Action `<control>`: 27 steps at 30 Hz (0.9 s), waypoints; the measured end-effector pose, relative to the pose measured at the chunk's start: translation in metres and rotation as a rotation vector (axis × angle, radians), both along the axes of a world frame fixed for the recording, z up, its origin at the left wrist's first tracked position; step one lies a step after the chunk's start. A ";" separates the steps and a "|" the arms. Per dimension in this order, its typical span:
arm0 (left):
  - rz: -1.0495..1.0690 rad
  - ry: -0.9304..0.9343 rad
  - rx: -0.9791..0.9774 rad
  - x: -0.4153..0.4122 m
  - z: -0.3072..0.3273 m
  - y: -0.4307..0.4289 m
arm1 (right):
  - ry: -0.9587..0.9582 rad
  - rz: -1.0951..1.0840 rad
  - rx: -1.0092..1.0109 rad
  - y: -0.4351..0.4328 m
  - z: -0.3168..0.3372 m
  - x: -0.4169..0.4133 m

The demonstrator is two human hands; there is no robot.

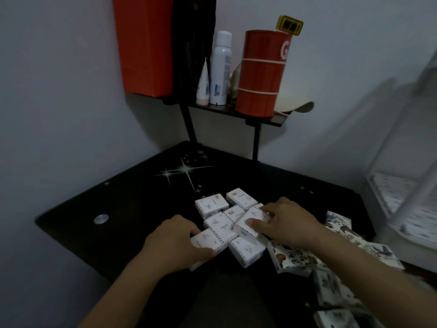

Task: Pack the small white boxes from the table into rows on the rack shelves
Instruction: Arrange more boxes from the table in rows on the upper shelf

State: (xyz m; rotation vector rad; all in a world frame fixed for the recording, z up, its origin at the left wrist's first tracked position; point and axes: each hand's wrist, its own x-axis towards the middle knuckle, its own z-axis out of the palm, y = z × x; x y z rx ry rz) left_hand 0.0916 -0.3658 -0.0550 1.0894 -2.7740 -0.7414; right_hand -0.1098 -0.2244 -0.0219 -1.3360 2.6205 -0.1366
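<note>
Small white boxes [222, 216] clustered on dark table [106, 209], between hands and just beyond fingertips. Left hand [175, 245] grips near-left box [208, 240], fingers curled round it. Right hand [290, 223] pinches tilted box [250, 223], thumb on near edge. Several boxes loose; packing looks far from done. White rack [402, 185] off right of right hand, shelf contents blurred. Patterned packs [293, 256] under right wrist. Red can [260, 74], spray bottle [221, 67] on black shelf [227, 110] well beyond fingers.

Dim room. Pale grey walls [59, 91] meet in a corner at 12 o'clock. A glossy black table [118, 204] fills the centre; above it, a raised black shelf [220, 109] carries a red canister [262, 72] and white spray can [221, 67].
</note>
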 end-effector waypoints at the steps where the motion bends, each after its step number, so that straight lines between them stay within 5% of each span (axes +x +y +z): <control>1: -0.008 0.001 -0.022 0.001 0.002 0.002 | 0.008 0.011 -0.019 -0.001 0.000 0.002; 10: -0.028 0.299 0.190 0.002 0.009 0.013 | -0.379 -0.054 -0.439 0.013 0.011 0.004; 27: -0.734 0.536 0.752 -0.147 0.158 0.140 | -0.313 -0.226 -0.838 0.232 0.119 -0.058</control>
